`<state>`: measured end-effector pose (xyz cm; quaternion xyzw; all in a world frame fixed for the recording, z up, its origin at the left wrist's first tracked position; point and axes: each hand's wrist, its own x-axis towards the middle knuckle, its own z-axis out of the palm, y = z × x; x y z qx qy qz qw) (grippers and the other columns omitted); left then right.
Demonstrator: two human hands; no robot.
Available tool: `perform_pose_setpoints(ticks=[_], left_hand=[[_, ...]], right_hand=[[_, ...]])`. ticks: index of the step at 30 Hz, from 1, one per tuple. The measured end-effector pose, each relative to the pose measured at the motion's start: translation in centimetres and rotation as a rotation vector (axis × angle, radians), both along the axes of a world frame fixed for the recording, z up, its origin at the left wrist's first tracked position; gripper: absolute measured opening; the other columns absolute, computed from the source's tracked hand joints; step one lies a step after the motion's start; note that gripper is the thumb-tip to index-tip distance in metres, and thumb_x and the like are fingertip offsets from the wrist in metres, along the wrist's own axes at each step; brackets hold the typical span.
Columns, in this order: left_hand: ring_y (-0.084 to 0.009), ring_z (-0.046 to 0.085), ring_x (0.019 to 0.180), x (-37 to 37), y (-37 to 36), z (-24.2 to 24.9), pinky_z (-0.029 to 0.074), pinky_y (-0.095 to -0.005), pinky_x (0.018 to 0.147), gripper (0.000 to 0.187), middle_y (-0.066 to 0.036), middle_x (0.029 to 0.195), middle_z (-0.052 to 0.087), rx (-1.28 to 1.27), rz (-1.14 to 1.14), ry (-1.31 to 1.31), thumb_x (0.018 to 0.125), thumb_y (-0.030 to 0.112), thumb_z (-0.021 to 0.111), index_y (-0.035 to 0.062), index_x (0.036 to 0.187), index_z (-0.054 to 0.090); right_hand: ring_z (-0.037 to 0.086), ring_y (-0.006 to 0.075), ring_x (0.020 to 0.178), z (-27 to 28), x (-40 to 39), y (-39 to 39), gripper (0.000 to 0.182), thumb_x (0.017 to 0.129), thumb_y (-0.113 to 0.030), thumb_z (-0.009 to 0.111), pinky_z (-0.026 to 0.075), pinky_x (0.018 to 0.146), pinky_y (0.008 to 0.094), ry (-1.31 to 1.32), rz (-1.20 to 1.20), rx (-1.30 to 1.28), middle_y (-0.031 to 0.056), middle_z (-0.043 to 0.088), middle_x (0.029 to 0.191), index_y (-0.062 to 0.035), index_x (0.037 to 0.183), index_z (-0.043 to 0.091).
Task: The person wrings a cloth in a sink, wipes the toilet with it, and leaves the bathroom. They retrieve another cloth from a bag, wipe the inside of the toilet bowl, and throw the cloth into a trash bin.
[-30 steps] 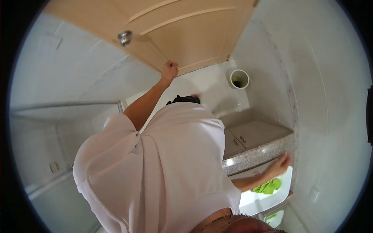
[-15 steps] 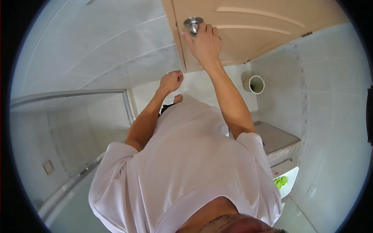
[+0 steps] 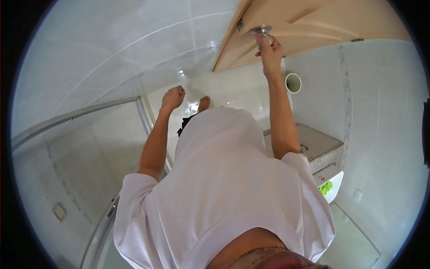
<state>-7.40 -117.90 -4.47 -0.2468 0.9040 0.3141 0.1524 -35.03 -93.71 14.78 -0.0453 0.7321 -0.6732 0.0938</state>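
Observation:
My right hand [image 3: 270, 53] is wrapped around a round silver doorknob [image 3: 261, 29], partly covering it. The knob is fixed near the edge of a light tan door [image 3: 327, 22], which stands partly open at an angle. A metal latch plate [image 3: 240, 24] shows on the door's edge. Away from the door, my left hand [image 3: 173, 97] hangs at the left with its fingers curled in. Nothing shows in it.
A pale bin [image 3: 293, 83] stands by the right wall. Behind it are a grey-topped cabinet [image 3: 313, 138] and a white basin [image 3: 333, 188] with a green cloth [image 3: 326, 188]. A metal-framed glass partition [image 3: 67, 120] is at the left. My bare foot [image 3: 204, 103] rests on the tiled floor.
The door has swung from closed to partly open, its knob edge shifting to the right. My right hand has moved with it and now grips the knob. My left hand has shifted left.

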Motion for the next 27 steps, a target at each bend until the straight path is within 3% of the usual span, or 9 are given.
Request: perform_pose_setpoints(ticks=[3, 7, 9, 11, 14, 17, 20, 24, 27], left_hand=[[-0.0352, 0.071, 0.092, -0.4, 0.6, 0.1, 0.056, -0.0465, 0.081, 0.024, -0.017, 0.096, 0.074, 0.046, 0.066, 0.024, 0.096, 0.029, 0.061, 0.0085, 0.105, 0.071], [-0.0391, 0.071, 0.091, -0.4, 1.8, -1.1, 0.056, -0.0483, 0.081, 0.026, -0.018, 0.095, 0.074, 0.148, 0.12, 0.057, 0.095, 0.031, 0.061, 0.0091, 0.104, 0.071], [-0.0377, 0.071, 0.091, -0.6, 2.0, -0.3, 0.056, -0.0473, 0.081, 0.027, -0.017, 0.097, 0.074, 0.198, 0.056, -0.008, 0.094, 0.032, 0.061, 0.0096, 0.105, 0.071], [-0.0366, 0.071, 0.092, -1.3, 1.9, -1.2, 0.056, -0.0469, 0.082, 0.028, -0.016, 0.097, 0.075, 0.19, -0.005, -0.038, 0.094, 0.033, 0.061, 0.0098, 0.106, 0.071], [-0.0348, 0.071, 0.096, -3.2, 1.9, -2.1, 0.056, -0.0464, 0.085, 0.028, -0.015, 0.1, 0.075, 0.166, -0.109, -0.103, 0.094, 0.034, 0.061, 0.0104, 0.106, 0.071], [-0.0343, 0.071, 0.099, -7.5, 2.4, -2.6, 0.055, -0.0464, 0.087, 0.029, -0.014, 0.103, 0.075, 0.139, -0.25, -0.122, 0.094, 0.035, 0.061, 0.0108, 0.108, 0.071], [-0.0347, 0.07, 0.101, -13.4, 5.2, -1.9, 0.055, -0.0461, 0.088, 0.03, -0.014, 0.106, 0.075, 0.119, -0.413, -0.079, 0.094, 0.036, 0.061, 0.0111, 0.109, 0.071], [-0.0346, 0.071, 0.098, -20.6, 11.8, 1.7, 0.055, -0.0448, 0.085, 0.033, -0.018, 0.103, 0.074, 0.162, -0.548, -0.045, 0.096, 0.034, 0.061, 0.0062, 0.112, 0.07], [-0.0346, 0.071, 0.097, -24.8, 14.5, -0.3, 0.054, -0.044, 0.085, 0.033, -0.018, 0.103, 0.074, 0.248, -0.678, -0.04, 0.096, 0.033, 0.061, 0.0047, 0.111, 0.07]], right_hand=[[0.054, 0.0117, 0.067, 0.4, 1.2, 2.4, 0.04, 0.083, -0.033, 0.075, 0.048, 0.057, 0.0282, -0.025, 0.034, 0.073, 0.0023, 0.063, 0.08, 0.0033, 0.101, 0.069], [0.054, 0.0108, 0.069, 0.5, 4.8, 7.5, 0.026, 0.089, -0.022, 0.07, 0.049, 0.064, 0.0299, -0.026, 0.0, 0.101, 0.0013, 0.061, 0.081, -0.0002, 0.101, 0.068], [0.059, 0.0136, 0.08, 0.7, 7.1, 11.2, 0.035, 0.088, -0.025, 0.066, 0.049, 0.071, 0.0313, -0.035, 0.048, 0.121, 0.0058, 0.067, 0.095, 0.0019, 0.111, 0.068], [0.062, 0.0178, 0.089, -4.5, 8.7, 20.4, 0.034, 0.09, -0.024, 0.066, 0.05, 0.084, 0.035, -0.109, 0.121, 0.113, 0.0071, 0.069, 0.103, 0.0013, 0.113, 0.069], [0.063, 0.0216, 0.101, -6.7, 13.3, 30.7, 0.037, 0.096, -0.026, 0.064, 0.047, 0.097, 0.0379, 0.425, 0.3, 0.707, 0.0074, 0.07, 0.112, 0.0017, 0.12, 0.067], [0.064, 0.0226, 0.096, -8.7, 17.6, 38.2, 0.036, 0.098, -0.028, 0.063, 0.05, 0.092, 0.0385, -0.01, -0.35, 0.089, 0.0069, 0.07, 0.107, -0.0019, 0.122, 0.066], [0.064, 0.0226, 0.095, -8.4, 20.2, 42.3, 0.035, 0.098, -0.028, 0.063, 0.05, 0.09, 0.0384, -0.157, -0.899, -0.032, 0.0072, 0.07, 0.107, -0.0022, 0.121, 0.066], [0.065, 0.0226, 0.093, -7.2, 23.0, 46.3, 0.035, 0.098, -0.028, 0.063, 0.05, 0.089, 0.0382, -0.234, -1.252, -0.051, 0.0075, 0.07, 0.106, -0.0025, 0.121, 0.066], [0.065, 0.0226, 0.092, -8.4, 25.3, 47.2, 0.035, 0.098, -0.028, 0.063, 0.05, 0.088, 0.038, -0.322, -1.392, -0.051, 0.0077, 0.07, 0.106, -0.0027, 0.121, 0.066]])
